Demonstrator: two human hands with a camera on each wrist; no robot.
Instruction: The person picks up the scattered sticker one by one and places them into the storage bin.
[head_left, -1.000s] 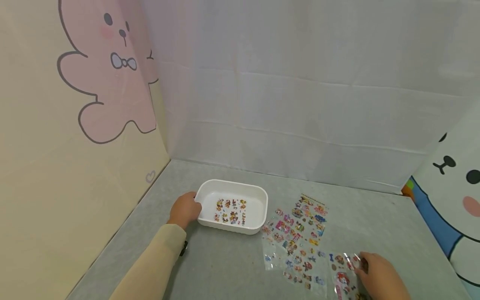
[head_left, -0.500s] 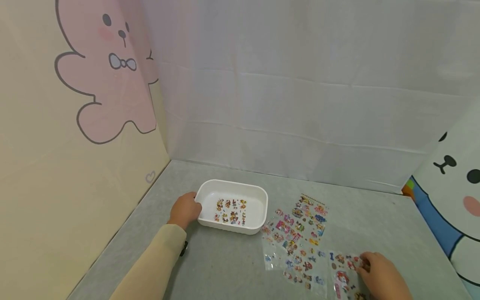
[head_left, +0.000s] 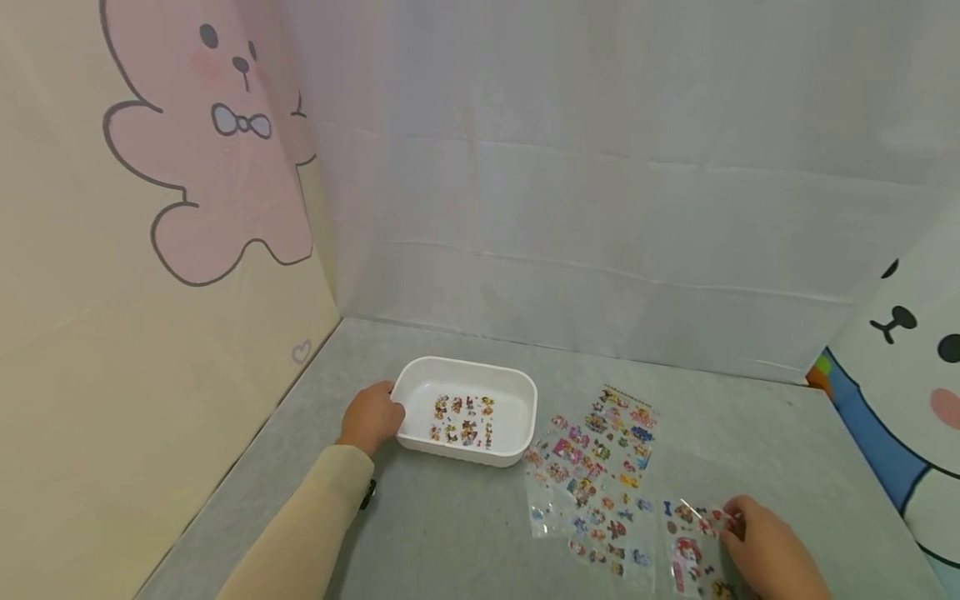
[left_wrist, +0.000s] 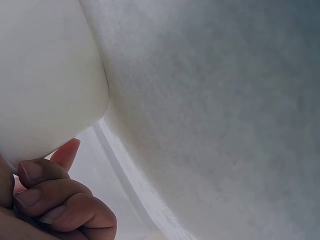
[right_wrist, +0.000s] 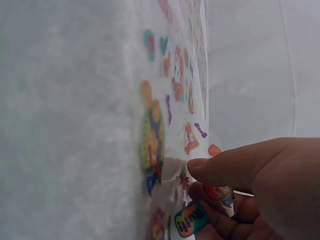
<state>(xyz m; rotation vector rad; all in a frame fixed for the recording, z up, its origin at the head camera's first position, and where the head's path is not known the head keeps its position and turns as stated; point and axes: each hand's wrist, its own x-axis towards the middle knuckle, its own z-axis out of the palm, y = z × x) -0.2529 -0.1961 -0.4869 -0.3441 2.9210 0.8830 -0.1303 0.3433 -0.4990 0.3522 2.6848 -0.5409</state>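
Observation:
My left hand [head_left: 372,419] grips the left end of a white rectangular tray [head_left: 518,421]. In the left wrist view, curled fingers [left_wrist: 75,210] lie against the tray's smooth outer wall [left_wrist: 47,75]. A small sticker sheet [head_left: 461,422] with cartoon figures lies flat inside the tray. At the lower right, my right hand [head_left: 772,550] pinches the upper right part of a clear sticker sheet [head_left: 686,552] on the table. The right wrist view shows the thumb [right_wrist: 215,167] on that sheet's face, with the fingers behind it; one colourful sticker reads "Ruff!".
Several overlapping clear sticker sheets [head_left: 600,475] lie between the tray and my right hand. The grey table [head_left: 450,533] meets a white cloth wall [head_left: 570,208] at the back. A cream curtain [head_left: 187,358] with a pink bear stands left; a printed bear panel [head_left: 911,367] stands right.
The view has shifted very slightly. My right hand has lifted the pinched edge of the sheet a little, with its glare changing. The left hand and tray stay put.

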